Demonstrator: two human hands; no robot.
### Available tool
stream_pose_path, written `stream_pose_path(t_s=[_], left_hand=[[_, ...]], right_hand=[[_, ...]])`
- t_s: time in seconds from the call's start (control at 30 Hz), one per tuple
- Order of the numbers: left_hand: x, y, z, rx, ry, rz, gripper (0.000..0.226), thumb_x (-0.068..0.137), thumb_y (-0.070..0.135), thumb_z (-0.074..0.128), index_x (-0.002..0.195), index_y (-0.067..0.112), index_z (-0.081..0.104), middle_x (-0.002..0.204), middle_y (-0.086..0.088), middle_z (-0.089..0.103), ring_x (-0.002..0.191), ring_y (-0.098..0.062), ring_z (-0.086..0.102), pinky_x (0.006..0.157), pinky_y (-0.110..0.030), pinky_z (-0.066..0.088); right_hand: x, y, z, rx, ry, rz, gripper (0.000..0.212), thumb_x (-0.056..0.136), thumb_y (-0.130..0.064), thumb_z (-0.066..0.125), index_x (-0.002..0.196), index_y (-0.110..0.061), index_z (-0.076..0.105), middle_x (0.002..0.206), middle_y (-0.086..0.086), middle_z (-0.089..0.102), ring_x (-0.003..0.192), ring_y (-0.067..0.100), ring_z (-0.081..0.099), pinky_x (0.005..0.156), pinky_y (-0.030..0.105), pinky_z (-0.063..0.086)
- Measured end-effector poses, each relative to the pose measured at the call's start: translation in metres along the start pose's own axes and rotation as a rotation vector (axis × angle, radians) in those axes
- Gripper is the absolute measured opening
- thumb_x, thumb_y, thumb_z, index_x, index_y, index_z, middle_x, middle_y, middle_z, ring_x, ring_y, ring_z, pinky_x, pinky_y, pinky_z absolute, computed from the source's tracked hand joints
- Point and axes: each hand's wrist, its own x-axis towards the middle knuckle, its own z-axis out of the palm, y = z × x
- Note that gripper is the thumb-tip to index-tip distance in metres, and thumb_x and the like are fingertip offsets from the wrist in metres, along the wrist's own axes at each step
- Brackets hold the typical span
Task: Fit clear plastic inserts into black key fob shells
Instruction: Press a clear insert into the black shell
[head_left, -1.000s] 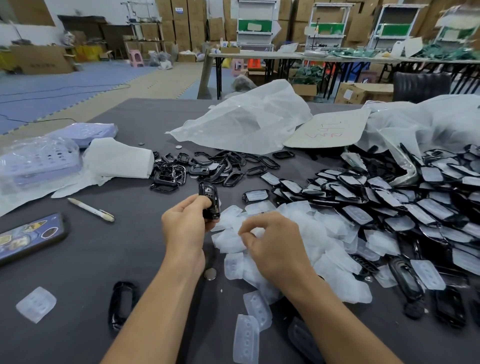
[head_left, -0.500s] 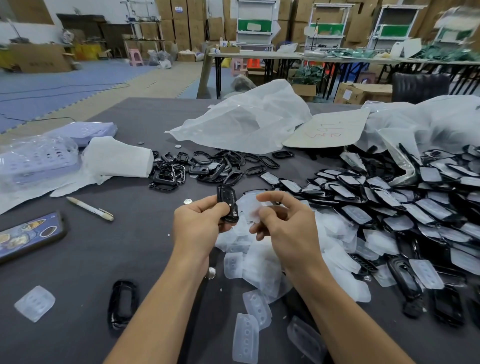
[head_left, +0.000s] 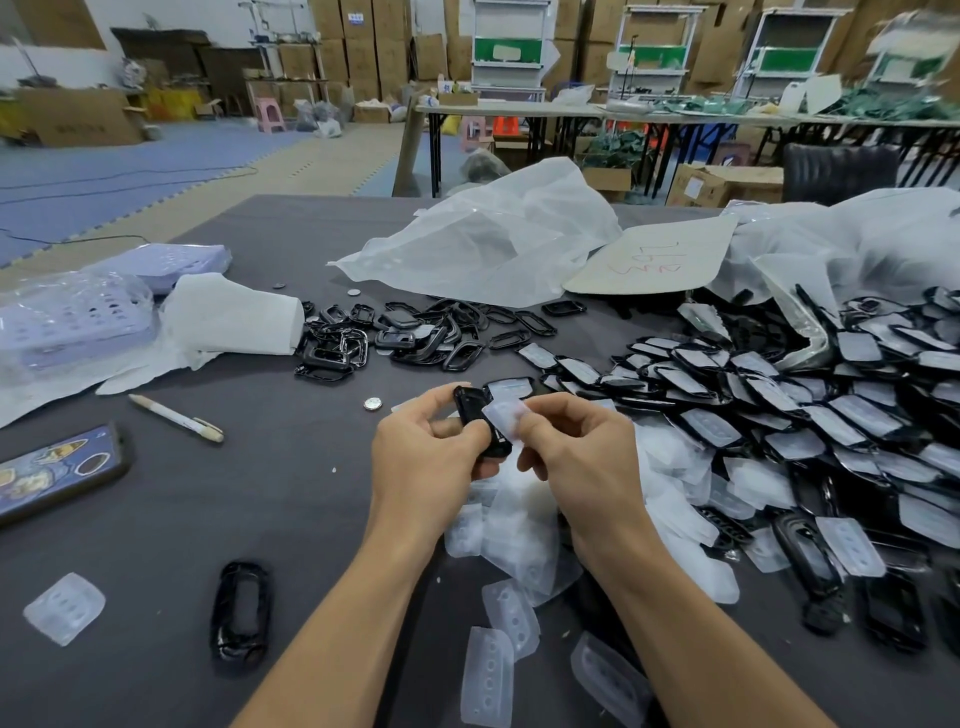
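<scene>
Over the middle of the grey bench (head_left: 291, 493): left hand (head_left: 431, 447), its grip clamped on a black shell (head_left: 474, 418) that stands tilted.
Right hand (head_left: 576, 452): the grip pinches a clear insert (head_left: 505, 415); the insert touches the shell on its 3 o'clock side.
Loose inserts (head_left: 519, 530): a pile on the bench under the hands, spreading toward 5 o'clock.
Filled shells (head_left: 779, 410): a big heap at 3 o'clock.
Empty frames (head_left: 415, 332): a cluster at 12 o'clock.
Spare shell (head_left: 240, 610): lies alone at 8 o'clock.
</scene>
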Motion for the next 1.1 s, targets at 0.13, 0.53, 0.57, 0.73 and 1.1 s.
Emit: stream_pose_path(t_s=[0.13,0.53,0.57,0.73,1.1], left_hand=[[-0.003,-0.001,0.005,0.032,-0.002,0.013,0.039,0.089,-0.001,0.068,0.115,0.027,0.072,0.087,0.0,0.082,0.072,-0.023,0.079,0.059,-0.028,0.061],[-0.015,-0.005,0.02,0.152,-0.027,0.172,0.041,0.093,0.003,0.069,0.107,0.041,0.064,0.082,0.011,0.08,0.066,-0.008,0.075,0.062,-0.021,0.059],[-0.016,-0.005,0.021,0.131,-0.039,0.171,0.039,0.094,0.004,0.07,0.108,0.04,0.064,0.084,0.01,0.081,0.069,-0.007,0.076,0.063,-0.018,0.058],[-0.017,-0.004,0.024,-0.033,-0.108,0.093,0.045,0.095,-0.008,0.062,0.116,0.031,0.063,0.095,-0.001,0.082,0.084,-0.02,0.08,0.075,-0.026,0.063],[-0.022,0.0,0.03,-0.233,-0.105,0.037,0.047,0.092,-0.015,0.046,0.107,0.025,0.066,0.095,-0.004,0.08,0.085,-0.018,0.078,0.07,-0.023,0.059]], right_hand=[[0.001,0.0,0.0,0.023,0.045,0.031,0.011,0.089,-0.012,0.075,0.078,-0.013,0.077,0.063,-0.002,0.067,0.054,0.011,0.053,0.059,0.024,0.046],[-0.006,0.003,0.012,0.053,0.114,0.071,0.026,0.093,-0.015,0.072,0.067,-0.016,0.073,0.066,0.003,0.072,0.064,0.016,0.066,0.065,0.031,0.058],[-0.006,0.005,0.012,0.035,0.136,0.07,0.024,0.093,-0.018,0.073,0.069,-0.017,0.074,0.067,0.003,0.073,0.066,0.018,0.068,0.067,0.034,0.059],[-0.005,0.006,0.01,-0.024,0.204,0.028,0.019,0.089,-0.024,0.078,0.071,-0.024,0.075,0.064,-0.003,0.072,0.058,0.006,0.065,0.056,0.016,0.049],[-0.007,0.003,0.007,-0.197,0.238,-0.097,0.017,0.083,-0.027,0.082,0.069,-0.027,0.072,0.058,-0.011,0.069,0.049,0.002,0.06,0.051,0.011,0.042]])
